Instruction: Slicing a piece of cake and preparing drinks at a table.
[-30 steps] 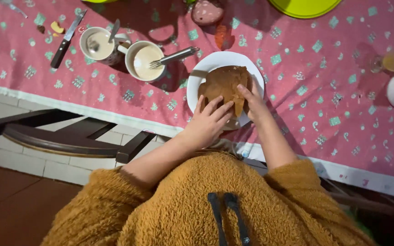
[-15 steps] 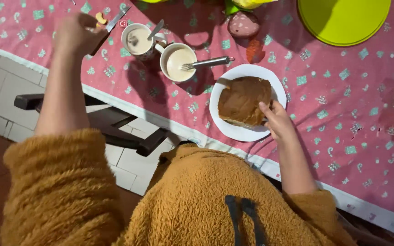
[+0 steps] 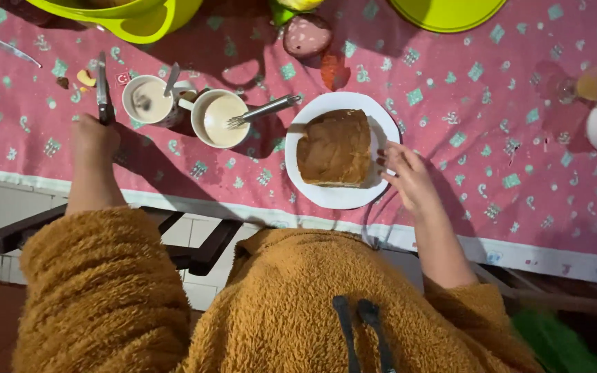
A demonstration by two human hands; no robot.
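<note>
pink patterned tablecloth (image 3: pixel 492 173), white plate (image 3: pixel 333 199), brown bread (image 3: pixel 334 148)

Bread (image 3: pixel 334 147) on plate (image 3: pixel 343 197) — two cups (image 3: pixel 219 119) left — knife (image 3: pixel 101 90) beyond.

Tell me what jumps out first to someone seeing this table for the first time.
A brown slab of bread on a white plate sits mid-table, with the right hand at the plate's right edge. To the left, the left hand grips a knife beside two cups, one holding a fork. All rests on a pink patterned tablecloth.
</note>
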